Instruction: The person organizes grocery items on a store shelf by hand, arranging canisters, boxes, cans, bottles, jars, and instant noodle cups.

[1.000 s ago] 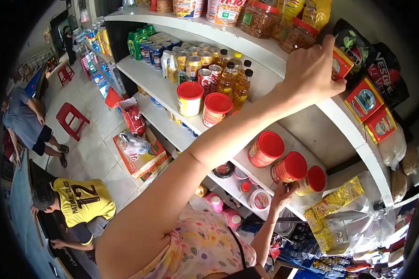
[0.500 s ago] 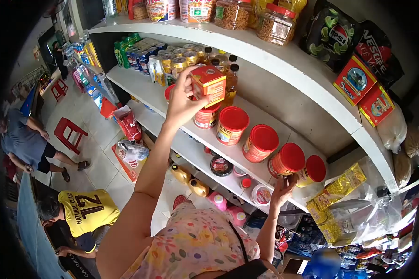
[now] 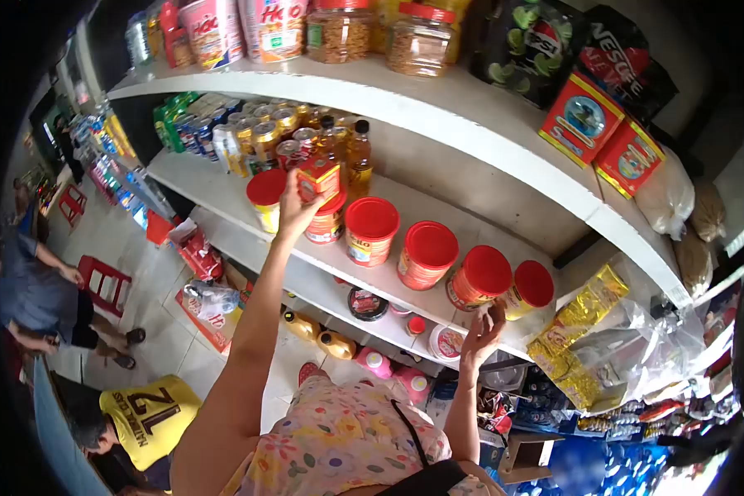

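My left hand (image 3: 298,207) grips a small red-and-yellow box (image 3: 318,179) above the middle shelf, in front of a red-lidded tin (image 3: 327,221) and near the dark-capped bottles (image 3: 360,157). More red-lidded tins stand in a row to the right, among them one (image 3: 372,231) and another (image 3: 428,255). By the shelf edge, just below the tin (image 3: 479,277) near the row's right end, is my right hand (image 3: 484,335), its fingers raised and apart, holding nothing visible. Two larger red boxes (image 3: 581,118) lean on the upper shelf at the right.
Noodle cups (image 3: 274,29) and snack jars (image 3: 422,40) stand on the upper shelf (image 3: 372,101). Gold packets (image 3: 591,306) hang at the right. One person (image 3: 41,289) stands at the left; another in a yellow shirt (image 3: 150,420) is lower. A red stool (image 3: 103,283) is behind them.
My left hand moved from the upper shelf at the right, with the small box, down and left to the middle shelf. My right hand stays by the tins. The camera view has shifted.
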